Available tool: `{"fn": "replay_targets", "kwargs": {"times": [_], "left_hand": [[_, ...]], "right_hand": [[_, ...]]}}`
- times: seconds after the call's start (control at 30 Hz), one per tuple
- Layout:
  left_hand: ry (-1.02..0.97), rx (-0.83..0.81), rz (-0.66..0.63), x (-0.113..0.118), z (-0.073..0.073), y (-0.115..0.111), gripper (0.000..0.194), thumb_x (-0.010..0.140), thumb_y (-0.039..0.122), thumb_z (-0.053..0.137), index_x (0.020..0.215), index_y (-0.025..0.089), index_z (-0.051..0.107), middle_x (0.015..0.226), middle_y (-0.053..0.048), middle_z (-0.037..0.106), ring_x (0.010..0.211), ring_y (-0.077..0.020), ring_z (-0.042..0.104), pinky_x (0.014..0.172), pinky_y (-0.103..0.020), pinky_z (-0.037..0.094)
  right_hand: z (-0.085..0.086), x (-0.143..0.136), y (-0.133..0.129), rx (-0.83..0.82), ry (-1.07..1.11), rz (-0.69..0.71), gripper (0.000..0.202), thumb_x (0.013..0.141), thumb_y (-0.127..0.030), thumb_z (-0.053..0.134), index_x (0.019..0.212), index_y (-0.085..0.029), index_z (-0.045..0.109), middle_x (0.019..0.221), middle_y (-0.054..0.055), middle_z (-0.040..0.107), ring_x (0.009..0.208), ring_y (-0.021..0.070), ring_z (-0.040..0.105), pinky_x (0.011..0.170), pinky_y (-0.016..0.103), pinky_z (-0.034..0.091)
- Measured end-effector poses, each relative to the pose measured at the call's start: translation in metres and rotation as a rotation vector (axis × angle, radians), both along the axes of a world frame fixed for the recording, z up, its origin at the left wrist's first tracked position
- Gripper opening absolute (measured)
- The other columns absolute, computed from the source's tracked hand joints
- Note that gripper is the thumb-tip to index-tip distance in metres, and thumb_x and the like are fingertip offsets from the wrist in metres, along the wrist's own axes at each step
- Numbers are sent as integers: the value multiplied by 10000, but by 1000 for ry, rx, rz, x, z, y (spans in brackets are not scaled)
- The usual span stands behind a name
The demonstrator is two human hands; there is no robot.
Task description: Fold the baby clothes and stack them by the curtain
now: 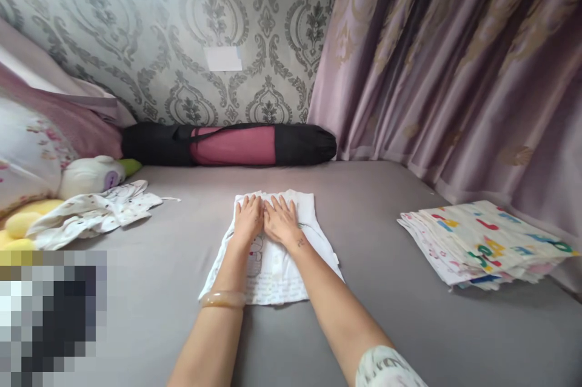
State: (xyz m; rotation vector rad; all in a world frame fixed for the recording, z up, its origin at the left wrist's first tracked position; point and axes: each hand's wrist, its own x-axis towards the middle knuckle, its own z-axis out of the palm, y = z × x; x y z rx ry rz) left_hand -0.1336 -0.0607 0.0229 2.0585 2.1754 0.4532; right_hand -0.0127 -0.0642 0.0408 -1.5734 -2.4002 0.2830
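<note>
A small white baby shirt (282,281) lies flat on the grey bed sheet in front of me, with a cartoon print and rows of small print near its hem. My left hand (249,217) rests palm down on its upper part, fingers stretched out. Right beside it, my right hand (280,220) is also flat on the cloth with the fingers spread. The two hands touch or nearly touch at the shirt's middle, covering part of it. Neither hand grips anything.
At right is a stack of folded cloths (495,241) with colourful letters. A crumpled spotted white garment (97,214) lies at left by a white plush toy (88,176) and a yellow one (27,223). A black and red long bag (236,145) lines the wall; curtains (431,59) hang right.
</note>
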Motion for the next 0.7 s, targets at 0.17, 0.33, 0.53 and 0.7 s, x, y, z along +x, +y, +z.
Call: {"fn": "replay_targets", "kwargs": {"times": [0.17, 0.33, 0.53, 0.7], "left_hand": [[-12, -52, 29, 1, -3, 0, 536, 994, 355, 213, 1455, 136, 375, 1531, -142, 362, 1435, -299, 273, 1156, -490, 194], [9, -74, 28, 1, 2, -1, 534, 989, 339, 227, 1462, 136, 370, 1536, -135, 355, 1434, -300, 274, 1154, -491, 197], [-17, 23, 39, -1, 7, -1, 524, 977, 368, 287, 1427, 130, 411, 1530, -155, 360, 1439, -294, 263, 1169, -494, 160], [-41, -41, 95, -1, 3, 0, 549, 980, 413, 258, 1417, 126, 427, 1534, -170, 346, 1448, -320, 231, 1155, -521, 183]], "right_hand": [[-3, 1, 1, -11, -2, -15, 540, 977, -335, 220, 1479, -229, 386, 1568, 35, 308, 1451, 258, 184, 1161, 499, 57], [-1, 2, 2, -38, -9, -3, 539, 976, -330, 221, 1483, -236, 378, 1571, 31, 302, 1457, 250, 172, 1161, 495, 58], [4, 6, 5, -27, 18, -80, 566, 986, -359, 231, 1505, -154, 324, 1590, 97, 235, 1468, 257, 133, 1164, 495, 17], [-1, 8, 8, -83, -10, -139, 577, 990, -382, 234, 1506, -139, 319, 1592, 94, 226, 1466, 265, 127, 1162, 485, 64]]}}
